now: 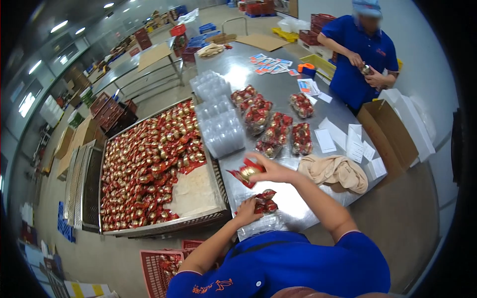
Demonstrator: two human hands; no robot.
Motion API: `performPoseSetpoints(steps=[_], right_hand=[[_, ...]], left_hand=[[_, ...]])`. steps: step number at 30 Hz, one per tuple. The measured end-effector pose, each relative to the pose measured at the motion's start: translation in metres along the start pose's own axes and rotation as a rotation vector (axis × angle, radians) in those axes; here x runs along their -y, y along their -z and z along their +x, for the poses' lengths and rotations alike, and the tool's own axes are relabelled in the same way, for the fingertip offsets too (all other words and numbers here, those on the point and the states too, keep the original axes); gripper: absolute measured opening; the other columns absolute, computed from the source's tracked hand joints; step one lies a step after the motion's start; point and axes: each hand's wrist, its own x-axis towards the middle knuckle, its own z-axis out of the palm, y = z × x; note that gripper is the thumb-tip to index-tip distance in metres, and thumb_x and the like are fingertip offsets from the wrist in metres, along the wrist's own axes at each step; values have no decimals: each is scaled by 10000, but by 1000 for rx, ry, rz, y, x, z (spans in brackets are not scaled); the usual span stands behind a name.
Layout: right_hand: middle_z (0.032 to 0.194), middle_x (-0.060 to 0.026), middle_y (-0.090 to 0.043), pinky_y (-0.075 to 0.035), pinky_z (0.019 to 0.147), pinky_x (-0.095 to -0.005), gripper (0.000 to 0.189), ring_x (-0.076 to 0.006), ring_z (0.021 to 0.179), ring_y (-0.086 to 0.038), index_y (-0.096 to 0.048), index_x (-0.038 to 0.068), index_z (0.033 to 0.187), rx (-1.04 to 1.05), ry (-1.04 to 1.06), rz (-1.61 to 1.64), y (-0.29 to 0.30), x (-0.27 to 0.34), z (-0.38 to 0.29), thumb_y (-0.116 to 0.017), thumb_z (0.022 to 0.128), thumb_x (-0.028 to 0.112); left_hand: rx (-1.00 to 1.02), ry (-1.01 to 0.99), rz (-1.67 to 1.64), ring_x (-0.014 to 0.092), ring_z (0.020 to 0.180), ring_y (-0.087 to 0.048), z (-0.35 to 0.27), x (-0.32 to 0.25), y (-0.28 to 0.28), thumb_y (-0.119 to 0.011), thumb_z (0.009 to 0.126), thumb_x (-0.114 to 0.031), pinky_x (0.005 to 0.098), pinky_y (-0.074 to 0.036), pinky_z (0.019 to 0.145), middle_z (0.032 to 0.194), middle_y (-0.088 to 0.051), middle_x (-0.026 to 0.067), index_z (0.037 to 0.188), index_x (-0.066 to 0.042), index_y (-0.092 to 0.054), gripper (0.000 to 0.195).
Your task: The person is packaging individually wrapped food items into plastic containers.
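Held above the steel table (288, 210), a gold egg-shaped item in red-and-clear wrapping (249, 173) is in my right hand (274, 168). Lower down, my left hand (249, 213) rests at a clear plastic tray (257, 225) near the table's front edge. Several red-wrapped items (267, 203) sit in that tray, against my left fingertips; whether the fingers grip one is hidden. To the left, a wide metal bin (167, 225) is heaped with the same wrapped items (149, 164), and its pale lining shows at the near right corner.
Stacked clear trays (220, 126) stand beside the bin. Filled packs (277, 128) lie mid-table. Near a beige cloth (333, 172) are paper slips (325, 140) and a cardboard box (387, 138). A co-worker (361, 56) holds a wrapped item across the table. A red basket (162, 268) stands below.
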Motion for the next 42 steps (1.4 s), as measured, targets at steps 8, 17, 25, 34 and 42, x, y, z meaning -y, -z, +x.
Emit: performPoseSetpoints(steps=[8, 17, 25, 34, 42], right_hand=[[983, -217, -613, -472, 748, -317, 833, -255, 871, -623, -326, -25, 1310, -114, 616, -484, 23, 238, 137, -696, 697, 400], [909, -100, -593, -457, 679, -313, 575, -167, 765, -579, -480, 35, 1161, 281, 188, -127, -30, 123, 26, -678, 761, 397], [1037, -143, -574, -458, 817, -361, 530, -247, 958, -578, -431, 35, 1245, 80, -31, 7, -49, 57, -17, -652, 804, 228], [1031, -169, -500, -461, 757, -406, 401, -315, 879, -532, -467, 40, 1201, -406, 239, -723, -100, 27, -23, -527, 816, 137], [1140, -180, -466, -467, 758, -390, 572, -308, 894, -536, -417, 41, 1264, -339, 385, -722, -107, 30, -45, -605, 736, 153]], left_hand=[[-62, -55, -64, 376, 1227, -395, 3, 1, 19, -719, 696, -375, 454, -317, 1004, 1311, -416, 236, 1182, -166, -505, 571], [-512, -392, -1676, 271, 1152, -483, -63, -58, 143, -497, 815, -603, 422, -429, 930, 1277, -468, 106, 1264, -69, -430, 700], [-703, 4, -1271, 156, 874, -615, -77, -67, 124, -500, 917, -94, 279, -512, 762, 1003, -616, 95, 1108, 25, -524, 226], [-720, 121, -1459, 118, 880, -582, -58, -90, 107, -434, 960, -187, 250, -506, 743, 1046, -570, 71, 1165, -25, -464, 262], [-536, 128, -1732, 201, 1003, -576, -70, -72, 108, -452, 951, -227, 310, -507, 839, 1068, -558, 104, 1124, -12, -467, 276]])
